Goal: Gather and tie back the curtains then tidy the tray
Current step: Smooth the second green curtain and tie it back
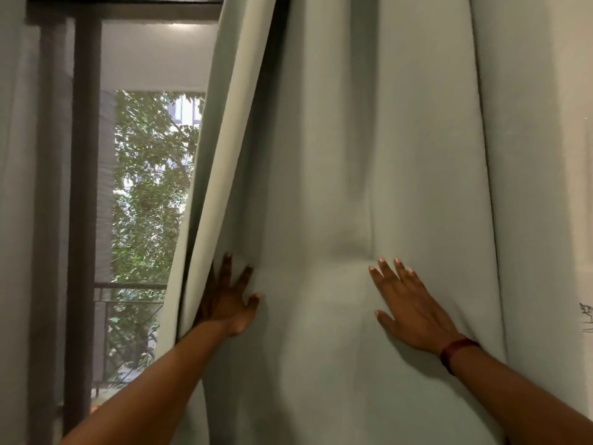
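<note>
Far left, the dark window frame, with blurry leaves beyond it. Now the left hand, at the left edge of the curtain: straight fingers press the cloth, and the outer ones vanish behind the hem fold. The curtain fills centre and right, its bottom cut off. The right hand lies flat on it, fingers splayed, with a red wristband.

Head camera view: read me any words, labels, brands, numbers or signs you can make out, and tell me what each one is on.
No readable text anywhere in this view.
Curtain: plain fabric, no label or print showing.
Red wristband: no wording visible.
Dark marks on the wall at the far right edge: cut off and too small to tell whether they are writing or a drawing.
</note>
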